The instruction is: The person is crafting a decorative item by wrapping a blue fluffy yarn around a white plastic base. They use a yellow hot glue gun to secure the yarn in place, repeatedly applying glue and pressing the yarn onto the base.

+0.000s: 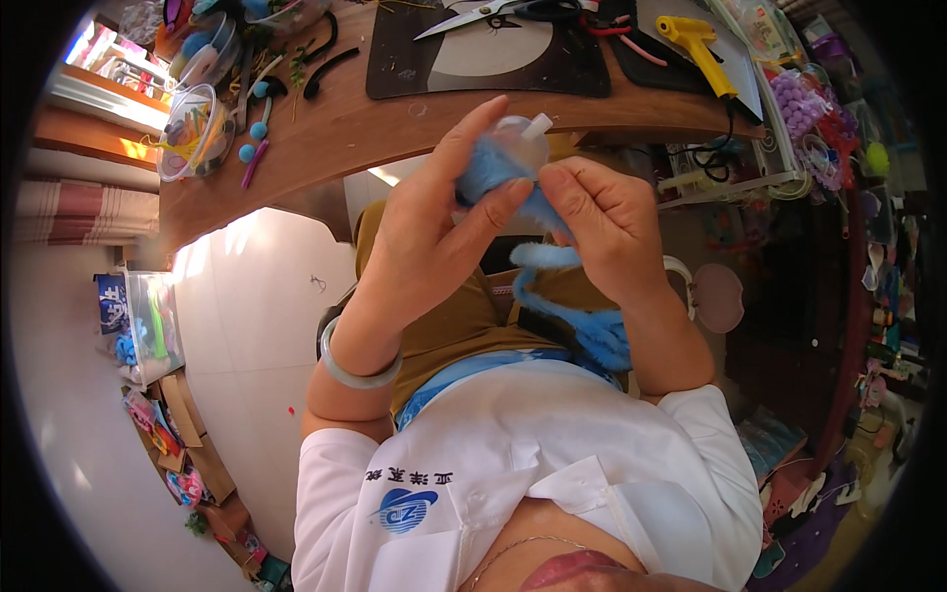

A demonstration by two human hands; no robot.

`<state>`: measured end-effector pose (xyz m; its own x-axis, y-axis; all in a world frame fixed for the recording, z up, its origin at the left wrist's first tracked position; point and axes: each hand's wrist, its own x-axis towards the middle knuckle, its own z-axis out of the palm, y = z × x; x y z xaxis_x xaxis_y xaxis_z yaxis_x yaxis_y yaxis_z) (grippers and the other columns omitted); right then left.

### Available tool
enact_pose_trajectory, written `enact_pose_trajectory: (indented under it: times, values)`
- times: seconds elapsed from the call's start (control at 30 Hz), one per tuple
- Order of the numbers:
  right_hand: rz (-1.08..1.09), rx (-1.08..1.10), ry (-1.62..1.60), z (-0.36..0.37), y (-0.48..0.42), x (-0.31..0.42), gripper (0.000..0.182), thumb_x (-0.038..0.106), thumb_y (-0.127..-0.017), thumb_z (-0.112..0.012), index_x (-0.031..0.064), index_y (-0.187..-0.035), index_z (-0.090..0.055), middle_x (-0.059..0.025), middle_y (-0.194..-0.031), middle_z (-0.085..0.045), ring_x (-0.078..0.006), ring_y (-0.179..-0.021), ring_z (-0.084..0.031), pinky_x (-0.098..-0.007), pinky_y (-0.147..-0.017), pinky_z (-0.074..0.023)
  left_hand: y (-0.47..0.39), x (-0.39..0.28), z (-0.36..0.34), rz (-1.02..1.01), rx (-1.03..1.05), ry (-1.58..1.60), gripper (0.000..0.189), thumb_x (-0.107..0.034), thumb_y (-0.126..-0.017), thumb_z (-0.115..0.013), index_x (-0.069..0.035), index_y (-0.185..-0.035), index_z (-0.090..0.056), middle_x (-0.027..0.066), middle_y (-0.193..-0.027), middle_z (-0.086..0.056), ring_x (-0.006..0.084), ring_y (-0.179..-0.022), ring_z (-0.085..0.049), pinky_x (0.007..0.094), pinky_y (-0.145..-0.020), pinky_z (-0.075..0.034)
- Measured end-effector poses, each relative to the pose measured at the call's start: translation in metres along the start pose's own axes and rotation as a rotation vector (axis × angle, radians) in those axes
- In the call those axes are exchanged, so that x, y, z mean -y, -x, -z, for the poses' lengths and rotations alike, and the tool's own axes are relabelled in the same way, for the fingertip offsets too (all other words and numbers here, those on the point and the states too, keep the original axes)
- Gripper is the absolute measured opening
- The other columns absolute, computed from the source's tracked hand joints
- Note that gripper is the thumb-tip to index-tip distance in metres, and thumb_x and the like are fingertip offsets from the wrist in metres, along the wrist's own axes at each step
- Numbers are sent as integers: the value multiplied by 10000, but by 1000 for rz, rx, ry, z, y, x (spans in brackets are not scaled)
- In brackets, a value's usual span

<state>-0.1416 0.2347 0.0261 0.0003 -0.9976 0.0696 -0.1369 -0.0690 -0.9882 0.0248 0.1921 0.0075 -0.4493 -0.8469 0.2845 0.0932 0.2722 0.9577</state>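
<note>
My left hand (pixel 451 222) grips a small clear plastic piece (pixel 527 140) with a short white stub at its top. Fluffy blue chenille stem (pixel 484 172) covers the near side of this piece. Pinched between the thumb and fingers of my right hand (pixel 610 222) is a strand of the same blue chenille (pixel 544 211), right beside the left thumb. A long loose length of blue chenille (pixel 562 311) hangs below the right hand, over my lap. Both hands are just off the near edge of the wooden table (pixel 333 133). My fingers hide part of the piece.
On a dark mat (pixel 488 70) lie large scissors (pixel 481 18), with red-handled pliers (pixel 603 28) beside them. A yellow hot glue gun (pixel 695 52) rests at the right, its black cord hanging down. At the left stand a clear tub (pixel 194 137) of craft bits and blue pompoms (pixel 257 130).
</note>
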Motion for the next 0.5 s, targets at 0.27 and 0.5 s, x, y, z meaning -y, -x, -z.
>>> enact_pose_trajectory:
  times: [0.27, 0.5]
  values:
    - [-38, 52, -153, 1, 1, -1, 169, 152, -880, -600, -11, -913, -634, 37, -654, -549, -22, -565, -438, -184, -494, -352, -2, -9, -1, 39, -64, 120, 520, 63, -800, -635, 19, -1289, -464, 62, -1057, -592, 122, -961, -557, 255, -850, -452]
    - [-175, 114, -232, 11, 0, 4, 147, 119, -860, -614, 1, -945, -633, 33, -661, -554, -10, -556, -460, -165, -487, -349, -1, -7, -2, 61, -86, 147, 536, 75, -791, -634, -27, -1295, -482, 28, -979, -607, 68, -861, -543, 204, -769, -460]
